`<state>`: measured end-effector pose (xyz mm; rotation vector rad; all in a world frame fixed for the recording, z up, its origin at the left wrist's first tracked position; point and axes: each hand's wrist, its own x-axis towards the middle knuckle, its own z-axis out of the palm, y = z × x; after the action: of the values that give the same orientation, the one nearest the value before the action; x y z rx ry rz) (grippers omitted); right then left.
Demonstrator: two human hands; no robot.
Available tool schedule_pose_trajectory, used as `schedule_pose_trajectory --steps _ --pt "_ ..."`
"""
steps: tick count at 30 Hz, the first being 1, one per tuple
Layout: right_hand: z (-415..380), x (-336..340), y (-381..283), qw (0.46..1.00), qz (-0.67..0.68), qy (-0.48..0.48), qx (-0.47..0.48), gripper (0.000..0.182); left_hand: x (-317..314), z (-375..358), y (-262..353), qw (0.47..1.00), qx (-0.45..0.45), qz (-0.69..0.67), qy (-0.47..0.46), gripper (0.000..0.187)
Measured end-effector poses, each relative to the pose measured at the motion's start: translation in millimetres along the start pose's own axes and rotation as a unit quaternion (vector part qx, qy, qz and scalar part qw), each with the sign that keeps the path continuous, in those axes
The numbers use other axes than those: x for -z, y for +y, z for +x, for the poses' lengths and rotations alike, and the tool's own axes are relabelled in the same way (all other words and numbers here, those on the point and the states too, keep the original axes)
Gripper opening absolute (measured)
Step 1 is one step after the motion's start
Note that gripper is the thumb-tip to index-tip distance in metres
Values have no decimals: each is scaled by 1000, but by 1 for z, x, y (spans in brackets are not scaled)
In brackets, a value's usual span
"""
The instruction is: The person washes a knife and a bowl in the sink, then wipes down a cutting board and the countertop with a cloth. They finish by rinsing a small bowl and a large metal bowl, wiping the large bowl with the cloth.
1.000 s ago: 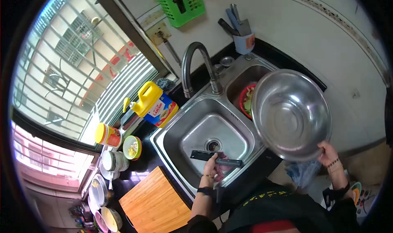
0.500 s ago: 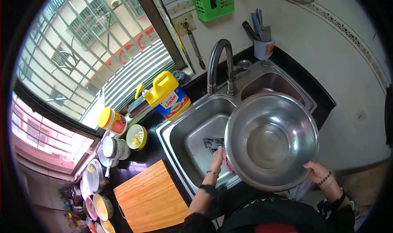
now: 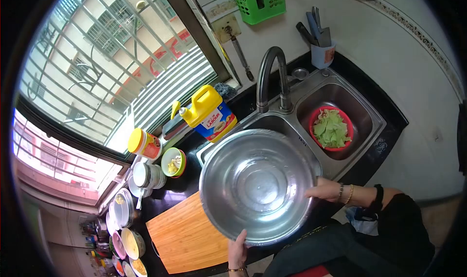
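A large, shiny metal basin [image 3: 233,179] is held up over the left sink bowl and the corner of the cutting board, its inside facing me. My left hand [image 3: 237,250] grips its near rim, thumb over the edge and fingers hidden underneath. On the right side, my right hand [image 3: 325,189] is closed on the rim too. Behind the basin rises the curved faucet [image 3: 265,80]. In the right sink bowl sits a red bowl [image 3: 350,126] holding green leafy vegetables [image 3: 332,129].
Left of the basin lies a wooden cutting board [image 3: 180,238]. A yellow detergent jug [image 3: 209,114] stands behind the sink. Along the window are a yellow-lidded tub [image 3: 144,144], a green bowl [image 3: 171,162] and several food bowls. A knife holder [image 3: 322,55] occupies the back corner.
The basin has moved left, from the right side of the sink toward the cutting board, with both hands. The red bowl of leaves, mostly covered before, now shows. The view has shifted slightly.
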<state>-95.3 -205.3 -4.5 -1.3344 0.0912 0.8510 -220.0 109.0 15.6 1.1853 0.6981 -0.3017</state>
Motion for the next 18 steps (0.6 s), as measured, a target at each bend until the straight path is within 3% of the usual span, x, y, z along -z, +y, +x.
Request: schedule_pose_trajectory --steps 1,2,5,6,7,9,13,18 --pt "2 -8 -16 1000 -13 -9 -11 48 1 1 -6 999 -31 -23 33 33" --pt "2 -14 -35 999 -44 -23 -22 51 7 5 -15 990 -19 -137 38 46" --pt "25 -5 -44 987 -131 -96 20 68 -8 -7 1 988 12 -56 144 47" --pt "22 2 -51 987 -116 -105 -27 70 -4 -3 -4 985 7 -75 152 49" --pt "19 7 -58 989 -91 -119 -4 65 1 -2 -10 982 3 -92 163 50" --pt "26 31 -68 984 -102 -141 -49 53 5 -6 -17 978 -12 -80 190 53" --pt "27 70 -63 998 -45 -19 -36 39 6 -34 -11 968 17 -41 246 54" --pt "41 92 -49 998 -23 4 -59 30 18 -67 -12 938 -4 -78 338 51"
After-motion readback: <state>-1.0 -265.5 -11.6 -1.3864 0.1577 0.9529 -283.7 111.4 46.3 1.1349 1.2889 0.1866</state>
